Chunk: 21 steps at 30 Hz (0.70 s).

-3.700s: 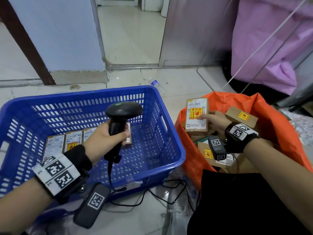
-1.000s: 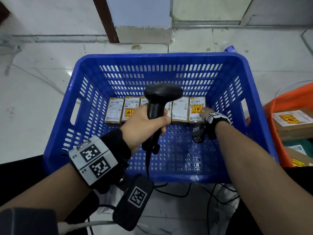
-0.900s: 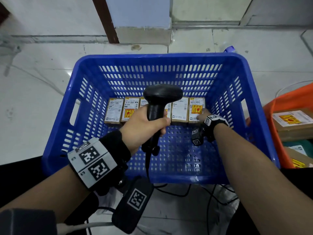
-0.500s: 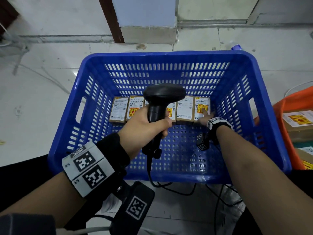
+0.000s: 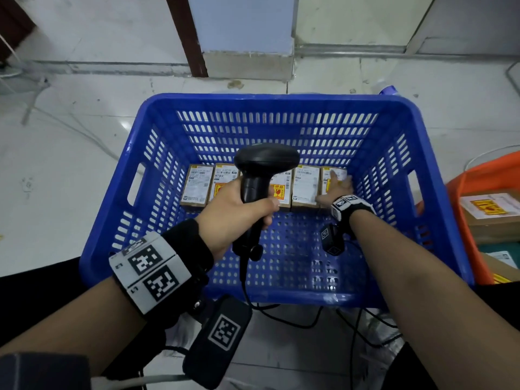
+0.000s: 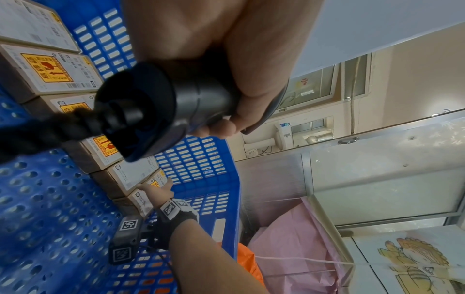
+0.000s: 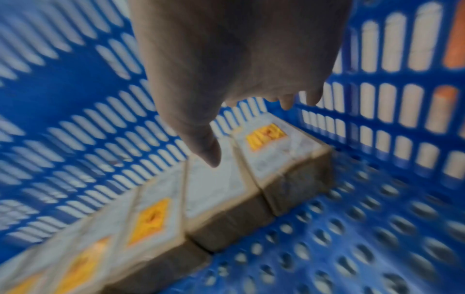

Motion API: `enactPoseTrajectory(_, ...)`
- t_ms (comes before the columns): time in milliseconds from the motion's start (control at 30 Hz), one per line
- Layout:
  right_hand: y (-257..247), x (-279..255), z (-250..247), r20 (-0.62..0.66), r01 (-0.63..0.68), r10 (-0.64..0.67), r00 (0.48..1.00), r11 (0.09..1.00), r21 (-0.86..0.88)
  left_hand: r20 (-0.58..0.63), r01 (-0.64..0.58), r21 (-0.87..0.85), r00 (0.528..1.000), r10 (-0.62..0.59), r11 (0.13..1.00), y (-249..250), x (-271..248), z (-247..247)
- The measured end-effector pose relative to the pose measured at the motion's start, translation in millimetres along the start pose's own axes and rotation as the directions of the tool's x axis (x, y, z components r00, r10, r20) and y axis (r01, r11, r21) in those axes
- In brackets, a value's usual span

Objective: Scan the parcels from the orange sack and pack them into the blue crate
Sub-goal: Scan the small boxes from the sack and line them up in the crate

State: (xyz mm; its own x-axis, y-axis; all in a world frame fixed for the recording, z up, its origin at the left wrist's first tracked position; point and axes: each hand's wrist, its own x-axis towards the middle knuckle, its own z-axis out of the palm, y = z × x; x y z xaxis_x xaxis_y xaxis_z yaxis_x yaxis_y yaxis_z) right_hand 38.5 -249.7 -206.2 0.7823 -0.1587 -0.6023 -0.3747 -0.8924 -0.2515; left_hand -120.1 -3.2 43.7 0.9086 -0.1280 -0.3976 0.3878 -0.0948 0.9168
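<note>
The blue crate [image 5: 281,98] sits on the floor in front of me. Several brown parcels [image 5: 197,185] with white labels lie in a row along its far wall. My left hand [image 5: 236,209] grips the black barcode scanner [image 5: 264,161] above the middle of the crate. My right hand [image 5: 337,185] is spread open over the rightmost parcel [image 5: 327,175], [image 7: 281,159], fingers straight. I cannot tell whether it touches it. The right wrist view is blurred; the thumb [image 7: 206,147] hangs over the neighbouring parcel. The orange sack [image 5: 484,175] stands at the right with more parcels [image 5: 489,212] inside.
The scanner cable [image 5: 295,322] trails on the floor by the crate's near wall. A pillar base [image 5: 247,63] stands beyond the crate. A bottle cap [image 5: 389,90] shows behind its far right corner. A pink bag [image 6: 289,248] lies past the sack.
The parcel my right hand held at the sack now lies at the right end of the row. In the last second the hand slid forward over it with fingers flattened.
</note>
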Motion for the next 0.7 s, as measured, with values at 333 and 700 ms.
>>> enactPoseTrajectory(333, -53.3, -111.8, -95.6, -0.126, 0.333, -0.335, 0.934, 0.942, -0.032, 0.002, -0.110, -0.019, 0.994, 0.110, 0.994, 17.3, -14.5, 4.5)
enactPoseTrajectory(700, 40.2, -241.0, -181.5, -0.292, 0.393, -0.402, 0.868, 0.915, -0.089, 0.056, -0.209, -0.040, 0.976, 0.211, 0.977, 32.4, -33.6, 22.7)
